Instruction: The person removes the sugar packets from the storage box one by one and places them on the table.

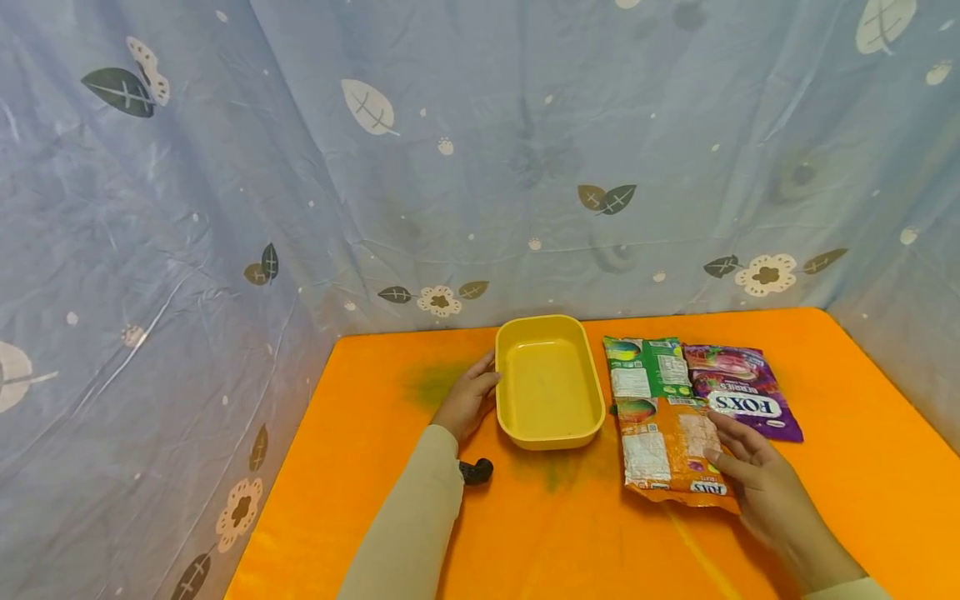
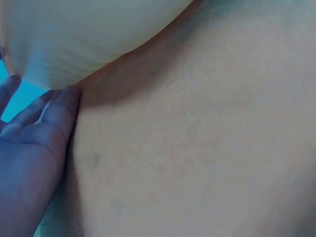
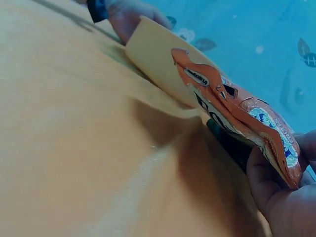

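Observation:
A yellow plastic tub (image 1: 551,442) stands on the table, seen from above in the head view. My left hand (image 1: 470,398) lies along its left wall. In the left wrist view the left hand's fingers (image 2: 61,113), fairly straight, touch the tub's outer side (image 2: 94,39). My right hand (image 1: 768,492) pinches an orange Fox's candy packet (image 1: 671,454) by its right edge. The right wrist view shows this packet (image 3: 237,108) raised and tilted above the cloth, the thumb and fingers on opposite faces. Just beyond it lie a green candy packet (image 1: 648,367) and a purple Fox's Berries packet (image 1: 742,392).
An orange cloth (image 1: 360,433) covers the table. A blue curtain with leaf and flower prints (image 1: 487,167) hangs behind it and along both sides. A black strap piece (image 1: 476,472) shows at my left wrist.

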`<control>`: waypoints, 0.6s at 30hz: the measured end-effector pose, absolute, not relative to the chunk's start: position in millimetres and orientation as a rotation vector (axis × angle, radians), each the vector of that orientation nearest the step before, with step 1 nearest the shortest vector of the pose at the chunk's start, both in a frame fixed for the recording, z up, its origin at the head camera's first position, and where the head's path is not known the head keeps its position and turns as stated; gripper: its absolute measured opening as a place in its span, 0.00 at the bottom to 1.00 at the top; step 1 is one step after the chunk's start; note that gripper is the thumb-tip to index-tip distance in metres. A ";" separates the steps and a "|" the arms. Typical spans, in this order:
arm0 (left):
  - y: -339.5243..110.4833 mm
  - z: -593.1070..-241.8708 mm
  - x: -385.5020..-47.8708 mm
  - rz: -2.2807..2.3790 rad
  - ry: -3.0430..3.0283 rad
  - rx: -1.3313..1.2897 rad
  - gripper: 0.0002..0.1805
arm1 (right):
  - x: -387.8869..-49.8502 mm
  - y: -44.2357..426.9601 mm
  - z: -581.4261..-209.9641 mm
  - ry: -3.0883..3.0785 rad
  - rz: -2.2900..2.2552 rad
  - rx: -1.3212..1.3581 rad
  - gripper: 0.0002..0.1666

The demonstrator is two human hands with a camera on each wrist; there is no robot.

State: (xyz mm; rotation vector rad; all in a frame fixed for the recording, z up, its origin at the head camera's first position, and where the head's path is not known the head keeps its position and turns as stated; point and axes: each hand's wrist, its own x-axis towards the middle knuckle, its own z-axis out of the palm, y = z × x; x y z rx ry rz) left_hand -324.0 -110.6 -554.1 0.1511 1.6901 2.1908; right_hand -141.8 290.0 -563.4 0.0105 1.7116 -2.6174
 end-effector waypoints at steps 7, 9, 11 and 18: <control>-109.7 -554.4 -323.7 2.202 1.676 0.162 0.35 | -127.9 286.2 -573.5 1.672 -2.634 -0.015 0.32; -110.0 -553.8 -323.1 2.197 1.680 0.158 0.35 | -125.9 284.0 -576.6 1.675 -2.643 0.002 0.31; -110.0 -553.7 -322.8 2.194 1.683 0.152 0.35 | -124.4 281.9 -579.1 1.696 -2.642 0.050 0.30; -110.1 -552.1 -321.4 2.186 1.700 0.130 0.35 | -122.1 277.9 -580.2 1.779 -2.598 0.172 0.29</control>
